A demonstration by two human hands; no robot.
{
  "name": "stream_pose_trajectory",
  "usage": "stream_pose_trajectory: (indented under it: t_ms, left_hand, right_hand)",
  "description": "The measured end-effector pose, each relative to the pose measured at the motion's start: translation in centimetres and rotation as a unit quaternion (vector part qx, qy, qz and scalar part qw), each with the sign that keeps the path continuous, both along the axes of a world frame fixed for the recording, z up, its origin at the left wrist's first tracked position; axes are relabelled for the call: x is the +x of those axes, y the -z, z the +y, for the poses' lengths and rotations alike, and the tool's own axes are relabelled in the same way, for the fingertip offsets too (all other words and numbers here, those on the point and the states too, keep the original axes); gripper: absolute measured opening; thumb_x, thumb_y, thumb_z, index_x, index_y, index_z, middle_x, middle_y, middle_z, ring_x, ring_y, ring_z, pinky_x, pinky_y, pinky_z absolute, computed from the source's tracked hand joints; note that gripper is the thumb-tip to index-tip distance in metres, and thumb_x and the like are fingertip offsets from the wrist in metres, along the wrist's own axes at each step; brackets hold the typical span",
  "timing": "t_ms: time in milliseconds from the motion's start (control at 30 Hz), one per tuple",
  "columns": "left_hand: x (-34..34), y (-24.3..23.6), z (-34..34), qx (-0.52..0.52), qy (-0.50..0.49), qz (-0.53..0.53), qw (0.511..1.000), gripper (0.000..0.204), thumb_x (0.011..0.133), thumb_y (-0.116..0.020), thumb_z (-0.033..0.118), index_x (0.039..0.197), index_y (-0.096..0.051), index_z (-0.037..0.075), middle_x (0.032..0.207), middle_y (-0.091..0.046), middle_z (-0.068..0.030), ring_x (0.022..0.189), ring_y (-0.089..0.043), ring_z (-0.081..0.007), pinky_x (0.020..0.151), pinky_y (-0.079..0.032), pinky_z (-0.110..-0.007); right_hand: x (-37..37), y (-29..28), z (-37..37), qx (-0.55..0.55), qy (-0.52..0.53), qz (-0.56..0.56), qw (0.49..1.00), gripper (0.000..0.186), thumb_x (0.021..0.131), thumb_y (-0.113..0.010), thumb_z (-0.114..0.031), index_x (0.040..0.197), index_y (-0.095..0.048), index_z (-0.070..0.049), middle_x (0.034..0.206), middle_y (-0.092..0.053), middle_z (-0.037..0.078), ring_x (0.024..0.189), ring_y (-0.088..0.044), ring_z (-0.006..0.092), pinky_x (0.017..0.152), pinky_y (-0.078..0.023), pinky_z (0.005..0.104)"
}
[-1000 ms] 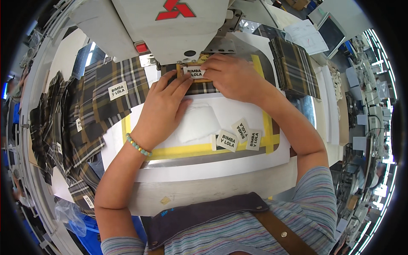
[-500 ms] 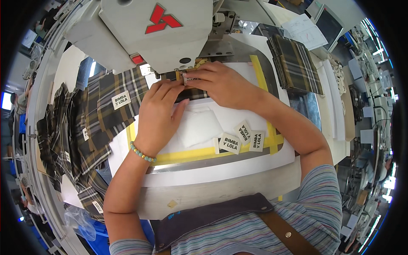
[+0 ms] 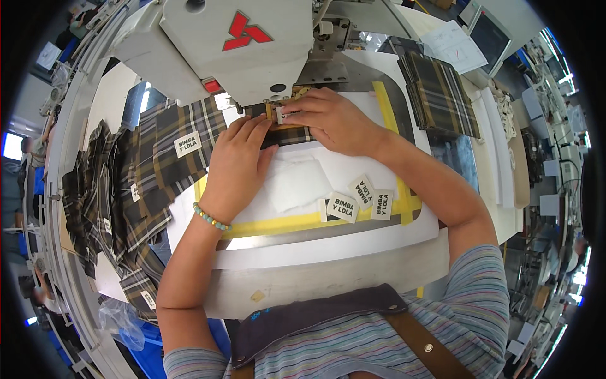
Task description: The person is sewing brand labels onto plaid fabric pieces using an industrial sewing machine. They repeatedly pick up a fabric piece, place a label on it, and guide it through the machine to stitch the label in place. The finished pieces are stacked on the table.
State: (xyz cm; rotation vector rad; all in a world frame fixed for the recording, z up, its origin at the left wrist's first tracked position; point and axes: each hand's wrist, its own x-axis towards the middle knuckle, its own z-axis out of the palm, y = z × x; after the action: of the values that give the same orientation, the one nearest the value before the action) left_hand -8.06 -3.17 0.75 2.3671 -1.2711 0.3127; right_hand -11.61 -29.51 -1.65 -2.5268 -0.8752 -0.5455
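- While the machine head (image 3: 252, 54) looms above, the right hand (image 3: 344, 124) sets closely bunched fingertips on a white label (image 3: 281, 115), partly hiding it.
- Label's in the tan frame (image 3: 269, 113), over plaid fabric (image 3: 297, 135).
- Left hand (image 3: 240, 155): fingers close together, tips at the frame's left end.
- Pinching or pressing? Cannot tell, either hand.
- Loose labels (image 3: 343, 208) lie nearer the body.

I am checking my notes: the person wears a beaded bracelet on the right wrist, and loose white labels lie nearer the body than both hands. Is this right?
No: the head view shows the bracelet on the left wrist. The loose labels lie as stated.
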Motion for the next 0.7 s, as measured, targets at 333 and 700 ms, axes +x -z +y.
stream_pose_trajectory:
  t_ms: [333, 700]
  left_hand:
    - [0.4, -0.1, 0.8, 0.067, 0.038, -0.024, 0.997, 0.055, 0.096, -0.074, 0.017, 0.145, -0.058, -0.002, 0.150, -0.062, -0.0187, 0.137, -0.058, -0.0377, 0.115, -0.046, -0.048]
    - [0.5, -1.2, 0.6, 0.081, 0.046, -0.009, 0.996, 0.053, 0.097, -0.074, 0.014, 0.145, -0.058, -0.004, 0.147, -0.064, -0.0194, 0.131, -0.060, -0.0392, 0.113, -0.049, -0.046]
  right_hand:
    - [0.2, 0.5, -0.6, -0.019, 0.006, -0.032, 0.999, 0.042, 0.089, -0.067, 0.003, 0.126, -0.077, -0.012, 0.139, -0.070, 0.001, 0.125, -0.062, 0.0296, 0.111, -0.053, 0.0441]
    - [0.0, 0.4, -0.1, -0.055, 0.019, -0.038, 0.998, 0.041, 0.087, -0.069, 0.001, 0.126, -0.078, -0.008, 0.139, -0.071, 0.004, 0.126, -0.063, 0.0279, 0.112, -0.052, 0.0422]
